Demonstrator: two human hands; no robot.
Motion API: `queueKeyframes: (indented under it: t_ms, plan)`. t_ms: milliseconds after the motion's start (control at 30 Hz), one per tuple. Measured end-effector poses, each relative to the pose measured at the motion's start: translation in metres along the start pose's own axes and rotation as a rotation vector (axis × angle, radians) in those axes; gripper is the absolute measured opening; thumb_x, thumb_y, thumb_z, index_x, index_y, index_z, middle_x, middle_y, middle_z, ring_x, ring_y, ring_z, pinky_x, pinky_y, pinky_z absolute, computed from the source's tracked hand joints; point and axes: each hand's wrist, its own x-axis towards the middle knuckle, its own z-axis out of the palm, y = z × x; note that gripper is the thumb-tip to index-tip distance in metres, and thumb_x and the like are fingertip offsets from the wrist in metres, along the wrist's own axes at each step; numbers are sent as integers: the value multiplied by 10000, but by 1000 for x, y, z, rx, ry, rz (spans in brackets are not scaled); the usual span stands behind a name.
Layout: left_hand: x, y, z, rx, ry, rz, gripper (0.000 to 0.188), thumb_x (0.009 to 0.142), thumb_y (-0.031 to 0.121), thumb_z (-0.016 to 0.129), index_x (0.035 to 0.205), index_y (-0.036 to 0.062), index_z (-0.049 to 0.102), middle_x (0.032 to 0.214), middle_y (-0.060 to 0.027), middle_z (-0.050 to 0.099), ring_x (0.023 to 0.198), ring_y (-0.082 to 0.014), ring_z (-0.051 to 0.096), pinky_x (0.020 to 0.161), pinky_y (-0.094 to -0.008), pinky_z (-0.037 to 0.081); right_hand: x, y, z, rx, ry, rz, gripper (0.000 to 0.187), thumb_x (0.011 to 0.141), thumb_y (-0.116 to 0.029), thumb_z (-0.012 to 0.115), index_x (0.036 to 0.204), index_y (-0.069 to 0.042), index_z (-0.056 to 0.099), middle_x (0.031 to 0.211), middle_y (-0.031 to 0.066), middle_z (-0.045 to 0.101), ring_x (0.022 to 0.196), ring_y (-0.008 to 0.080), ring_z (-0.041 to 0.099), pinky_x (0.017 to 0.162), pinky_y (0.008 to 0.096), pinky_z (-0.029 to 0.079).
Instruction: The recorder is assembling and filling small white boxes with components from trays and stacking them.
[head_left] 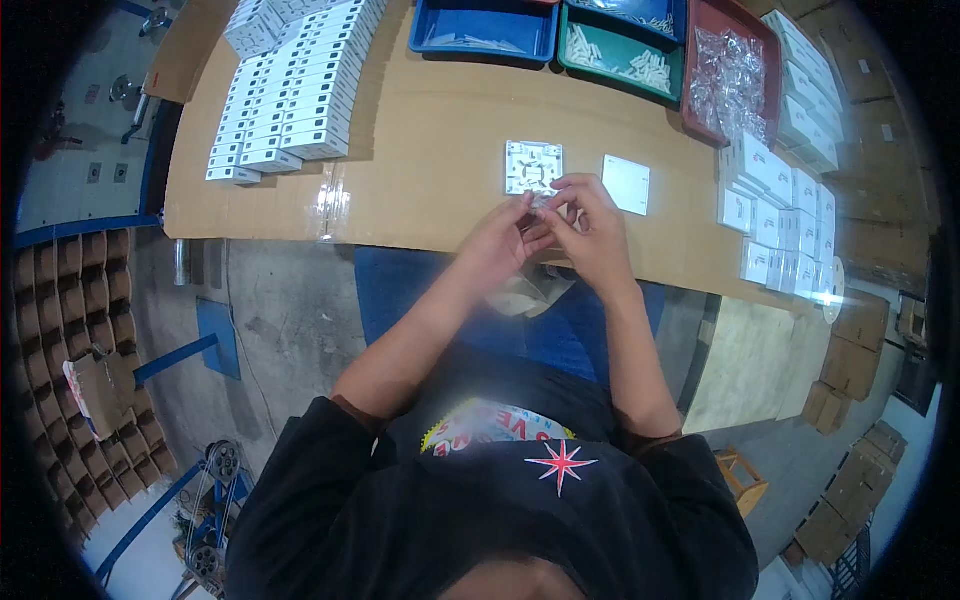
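White square housing [534, 160] lies open side up on the cardboard-covered table [430, 180], near the middle of its front edge and just beyond the fingertips of both hands; small fittings show inside it. At the far left, below the level of the table, a brown cardboard grid [85, 360] of square cells fills the side of the view, and a pair of wheels on a blue frame stands to the right of its lower end. On the left part of the table, small white cartons [300, 95] are packed in rows, the nearer ones stepping down unevenly. Toward the middle, a blue bin [470, 18] at the far side holds some pale, flat pieces. Nearer, the left hand [507, 243] has its fingers partly curled, thumb and fingertips nearly closed on a tiny pale piece [541, 201] at the housing's near edge; what the piece is cannot be told. The right hand [597, 235] meets it there, thumb and forefinger drawn together at the same piece, the other fingers bent. Beyond, a green bin [625, 88] contains small white parts. A flat white plate [626, 184] lies apart from the housing, just right of the right hand. Next comes a reddish bin [703, 132] of clear plastic bags, then stacked white boxes [765, 215] along the table's right edge.
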Motion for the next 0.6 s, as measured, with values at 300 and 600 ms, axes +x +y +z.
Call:
queueKeyframes:
  t_ms: [300,600]
  plan:
    - [1,4,-4,-63,38,-20,308,1063,325,569,1250,84,612,1116,-63,712,977,-179,717,895,-364,607,23,-8,-3,7,48,-39,146,838,-32,781,946,-12,685,1073,59,651,727,113,553,631,242,458]
    - [-3,6,-2,13,71,-25,373,1060,307,574,1386,127,549,1224,-56,666,971,-183,683,947,-385,566,122,25,-4,-206,75,18,171,914,-216,712,1005,-72,702,872,68,715,635,156,585,615,326,478]
